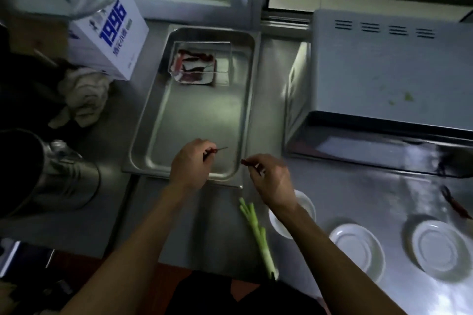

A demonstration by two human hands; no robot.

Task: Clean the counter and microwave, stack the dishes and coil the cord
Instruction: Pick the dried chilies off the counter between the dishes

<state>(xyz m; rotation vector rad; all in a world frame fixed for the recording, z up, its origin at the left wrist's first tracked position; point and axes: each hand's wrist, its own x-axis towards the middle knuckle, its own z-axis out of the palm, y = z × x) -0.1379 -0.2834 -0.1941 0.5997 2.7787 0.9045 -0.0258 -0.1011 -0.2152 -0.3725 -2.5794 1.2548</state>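
My left hand hovers over the near end of a steel tray, pinching a thin dried chili by its stem. To its right, my right hand is pinched on another small red chili at the tray's near right corner. A clear square container with several red chilies sits at the tray's far end. Three white dishes lie apart on the counter: one partly under my right wrist, one in the middle, one at the right. The grey microwave stands at the right with green bits on its top.
A green scallion stalk lies on the counter near its front edge. A loose red chili lies at far right. A white cloth and a white 1996 box sit left of the tray. A steel pot stands at left.
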